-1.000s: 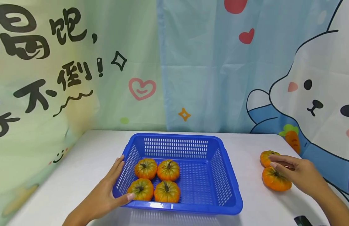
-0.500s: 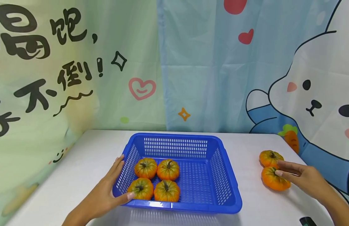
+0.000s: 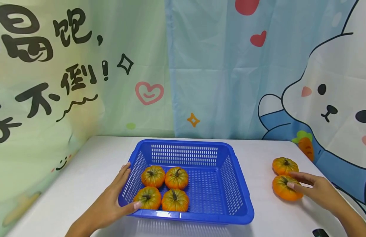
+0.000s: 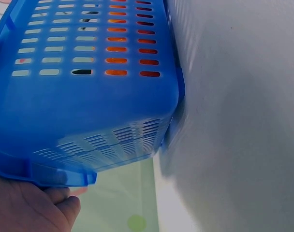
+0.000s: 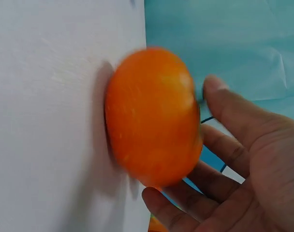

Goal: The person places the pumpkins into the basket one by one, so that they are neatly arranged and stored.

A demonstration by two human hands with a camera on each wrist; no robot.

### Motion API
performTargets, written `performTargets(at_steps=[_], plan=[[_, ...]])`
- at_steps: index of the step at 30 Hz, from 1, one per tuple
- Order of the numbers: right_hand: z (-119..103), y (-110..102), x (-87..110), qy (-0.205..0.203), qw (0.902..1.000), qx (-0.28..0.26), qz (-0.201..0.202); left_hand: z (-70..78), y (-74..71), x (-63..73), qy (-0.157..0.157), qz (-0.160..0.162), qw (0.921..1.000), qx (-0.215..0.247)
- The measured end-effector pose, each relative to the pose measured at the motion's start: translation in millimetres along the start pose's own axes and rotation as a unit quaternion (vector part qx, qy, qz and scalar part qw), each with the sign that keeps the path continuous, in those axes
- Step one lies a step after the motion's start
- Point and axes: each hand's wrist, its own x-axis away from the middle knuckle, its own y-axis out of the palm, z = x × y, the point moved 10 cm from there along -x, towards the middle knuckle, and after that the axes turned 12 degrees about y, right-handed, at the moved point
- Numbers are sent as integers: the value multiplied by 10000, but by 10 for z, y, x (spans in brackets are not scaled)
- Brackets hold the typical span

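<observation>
A blue plastic basket point(image 3: 215, 219) holds several small orange-green pumpkins point(image 3: 176, 178) in its left half. My left hand point(image 3: 110, 205) rests on the basket's left side, thumb over the front rim and fingers along the outer wall. On the right of the table, a near pumpkin point(image 3: 283, 191) sits in front of a far pumpkin point(image 3: 283, 164). Over the near one, my right hand point(image 3: 319, 192) has its thumb by the stem and its fingertips at the far side. The right wrist view shows this pumpkin point(image 5: 152, 116) between thumb and loosely spread fingers, beside the table surface.
The white table point(image 3: 260, 154) backs onto a printed cloth point(image 3: 206, 82) with cartoon figures. A small dark object point(image 3: 320, 232) lies at the bottom right, near my right forearm.
My right hand has come down to the near pumpkin, its thumb and fingertips spreading apart a little. That pumpkin has shifted slightly left. My left hand and the basket stay put.
</observation>
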Motion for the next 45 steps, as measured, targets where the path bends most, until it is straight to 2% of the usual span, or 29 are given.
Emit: performTargets(at_steps=[4, 18, 31, 37, 45], plan=[[23, 38, -29, -11, 10000, -19, -55, -10, 7, 0, -82, -39, 9999, 51], [-3, 64, -24, 93, 9999, 127, -20, 11, -1, 0, 17, 9, 10000, 7], [-220, 80, 61, -530, 9980, 10, 340, 18, -13, -6, 84, 38, 10000, -7], [-359, 208, 73, -666, 9973, -102, 283, 5, 2, -15, 42, -8, 10000, 77], [-658, 363, 97, -1048, 9941, -217, 145, -19, 9, 2, -113, -39, 9999, 98]])
